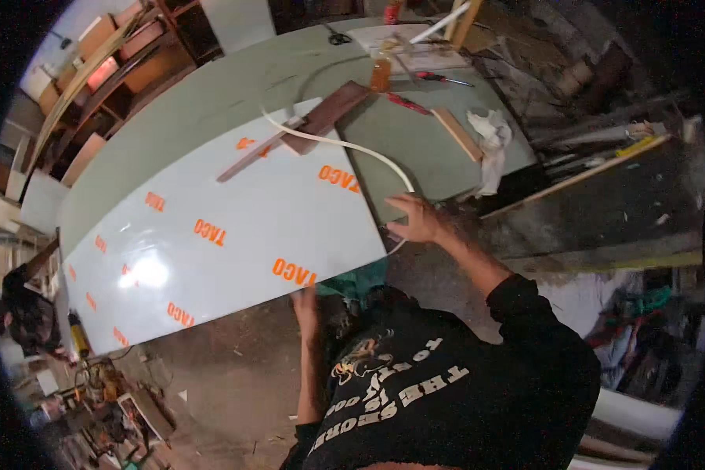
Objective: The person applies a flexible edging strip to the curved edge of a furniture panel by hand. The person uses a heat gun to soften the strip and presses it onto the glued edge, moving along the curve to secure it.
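Note:
A large white panel [251, 211] with orange print lies on a grey-green table [211, 110]. My left hand [305, 304] is at the panel's near edge; its fingertips are hidden there. Beside the panel's right corner is my right hand [419, 219], fingers spread apart. A thin, curved white strip [368, 153] runs over the panel, passes behind my right hand and shows again below it. Whether that hand touches the strip I cannot tell. On the panel's far right part rest a dark brown board [333, 113] and a thin wooden stick [251, 157].
On the table's right side are a bottle of amber liquid [380, 72], a screwdriver [445, 79], a red-handled tool [407, 103], a wood strip [457, 135] and a crumpled white cloth [491, 149]. Wooden shelving [117, 102] stands far left; clutter [106, 399] covers the floor lower left.

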`<state>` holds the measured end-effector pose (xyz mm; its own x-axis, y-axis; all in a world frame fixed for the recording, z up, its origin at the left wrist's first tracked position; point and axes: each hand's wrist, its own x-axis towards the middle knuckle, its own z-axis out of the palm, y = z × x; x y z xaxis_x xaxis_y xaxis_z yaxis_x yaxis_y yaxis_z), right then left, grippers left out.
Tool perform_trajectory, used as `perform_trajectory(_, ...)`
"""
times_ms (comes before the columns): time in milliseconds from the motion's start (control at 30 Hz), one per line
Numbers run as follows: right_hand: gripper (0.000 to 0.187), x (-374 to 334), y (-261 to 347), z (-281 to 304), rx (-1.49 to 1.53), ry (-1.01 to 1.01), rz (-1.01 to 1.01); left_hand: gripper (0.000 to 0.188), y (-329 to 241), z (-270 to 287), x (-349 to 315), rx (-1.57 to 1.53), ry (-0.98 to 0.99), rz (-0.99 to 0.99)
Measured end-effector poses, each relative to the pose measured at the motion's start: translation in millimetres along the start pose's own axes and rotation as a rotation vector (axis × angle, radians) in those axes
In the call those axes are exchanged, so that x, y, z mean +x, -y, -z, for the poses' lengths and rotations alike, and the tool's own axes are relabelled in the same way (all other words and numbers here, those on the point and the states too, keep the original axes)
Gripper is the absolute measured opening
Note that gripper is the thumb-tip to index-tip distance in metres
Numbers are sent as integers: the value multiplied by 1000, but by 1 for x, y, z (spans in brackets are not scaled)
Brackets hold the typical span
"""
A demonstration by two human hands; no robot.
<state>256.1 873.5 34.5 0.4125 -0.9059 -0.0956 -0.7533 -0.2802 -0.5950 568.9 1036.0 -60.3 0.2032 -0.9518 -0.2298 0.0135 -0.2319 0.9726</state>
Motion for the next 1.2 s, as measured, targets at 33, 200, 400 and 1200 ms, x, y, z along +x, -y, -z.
perform_trajectory(33, 56, 14, -7, 0, -29, -26, 10, 43, -11, 3, -9, 157, 274, 104)
perform_trajectory(200, 52, 136, 31, -71, 79, -79, 362, 44, -43, 37, -59, 489, 508, 145)
perform_trajectory(400, 66, 282, 131, -112, -168, -29, 561, 43, 4, 173, -137, 369, -494, 292)
perform_trajectory(1200, 22, 139, 625, -480, 830, 531, 568, 88, 161, 475, -341, -222, -1153, 316)
